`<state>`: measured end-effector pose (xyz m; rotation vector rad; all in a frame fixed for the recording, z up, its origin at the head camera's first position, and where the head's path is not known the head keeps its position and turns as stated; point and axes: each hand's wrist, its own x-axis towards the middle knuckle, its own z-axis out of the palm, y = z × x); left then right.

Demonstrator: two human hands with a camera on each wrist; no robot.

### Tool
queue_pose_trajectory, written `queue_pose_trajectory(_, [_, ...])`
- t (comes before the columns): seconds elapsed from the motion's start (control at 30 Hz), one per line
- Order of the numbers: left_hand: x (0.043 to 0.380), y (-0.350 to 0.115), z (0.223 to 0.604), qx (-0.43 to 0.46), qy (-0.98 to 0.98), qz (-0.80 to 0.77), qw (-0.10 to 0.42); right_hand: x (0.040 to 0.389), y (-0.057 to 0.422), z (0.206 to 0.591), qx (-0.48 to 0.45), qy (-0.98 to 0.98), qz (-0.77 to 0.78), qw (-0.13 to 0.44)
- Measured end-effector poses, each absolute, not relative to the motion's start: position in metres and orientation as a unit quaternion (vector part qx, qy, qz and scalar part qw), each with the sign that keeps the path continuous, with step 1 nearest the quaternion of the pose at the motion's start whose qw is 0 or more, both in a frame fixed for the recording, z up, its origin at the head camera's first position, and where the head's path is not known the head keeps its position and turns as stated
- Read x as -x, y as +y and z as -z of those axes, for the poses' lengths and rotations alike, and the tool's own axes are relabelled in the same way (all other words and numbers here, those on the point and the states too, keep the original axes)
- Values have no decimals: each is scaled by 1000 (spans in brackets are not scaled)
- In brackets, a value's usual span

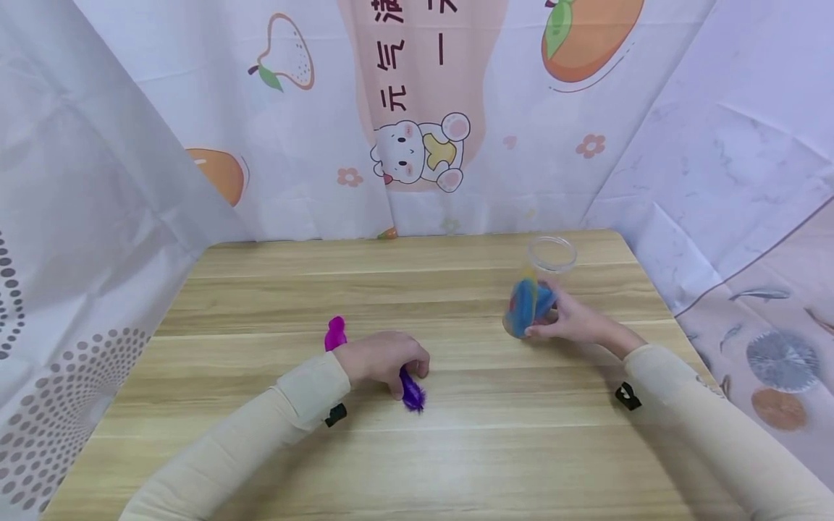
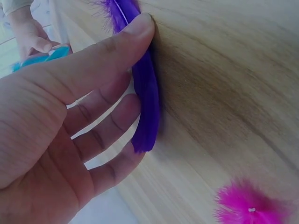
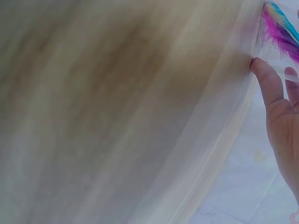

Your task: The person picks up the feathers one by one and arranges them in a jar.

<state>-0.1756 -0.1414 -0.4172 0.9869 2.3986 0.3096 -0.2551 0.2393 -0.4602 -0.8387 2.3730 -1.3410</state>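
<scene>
My left hand point(image 1: 384, 356) pinches a purple feather point(image 1: 413, 391) between thumb and fingers, low over the table. In the left wrist view, the purple feather point(image 2: 148, 109) runs along the fingertips. A magenta feather point(image 1: 335, 333) lies just beyond the left wrist, partly hidden by it. Over at the right, my right hand point(image 1: 563, 318) grips a clear plastic container point(image 1: 511, 324), tilted and slightly blurred. Blue and yellow feathers point(image 1: 529, 300) show in it; the right wrist view also catches magenta feathers point(image 3: 280, 39) there, with my right hand point(image 3: 282, 116) around its side.
A clear round lid point(image 1: 552, 253) lies near the back right of the wood-grain table point(image 1: 274, 289). Printed curtains point(image 1: 313, 145) hang behind the back edge and at both sides. Each wrist has a small black piece beneath the sleeve, the right one point(image 1: 628, 396) plainly visible.
</scene>
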Motion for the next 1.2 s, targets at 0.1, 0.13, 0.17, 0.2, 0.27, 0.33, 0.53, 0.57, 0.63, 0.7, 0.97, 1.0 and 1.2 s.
queue_pose_trajectory(0.1, [176,-141,418,-362,887,-114,263,255,239,460,292,826,461,142])
queue_pose_trajectory(0.13, [176,-140,418,-361,887,-114,264,254,240,460,291,827,460,141])
queue_pose_trajectory(0.17, [176,-140,418,-359,887,-115,265,254,240,460,289,828,459,141])
queue_pose_trajectory(0.2, [176,-140,419,-357,888,-114,266,254,240,460,288,829,458,142])
queue_pose_trajectory(0.27, [176,-140,419,-350,890,-116,268,253,240,460,286,829,459,143])
queue_pose_trajectory(0.33, [176,-140,419,-342,892,-119,271,254,240,460,287,828,461,144])
queue_pose_trajectory(0.53, [177,-142,420,-331,895,-127,270,254,240,463,291,825,463,143])
queue_pose_trajectory(0.57, [177,-142,420,-332,895,-127,270,254,240,463,291,825,463,143])
queue_pose_trajectory(0.63, [178,-143,421,-332,895,-128,269,253,240,463,290,825,463,142])
queue_pose_trajectory(0.7, [178,-143,421,-332,894,-130,271,253,240,463,290,826,462,143])
queue_pose_trajectory(0.97, [180,-144,419,-328,893,-135,278,256,240,460,292,827,457,145])
queue_pose_trajectory(1.0, [180,-144,419,-328,893,-137,278,256,239,459,290,829,455,147])
queue_pose_trajectory(1.2, [179,-147,420,-330,891,-142,277,256,238,459,285,830,455,152])
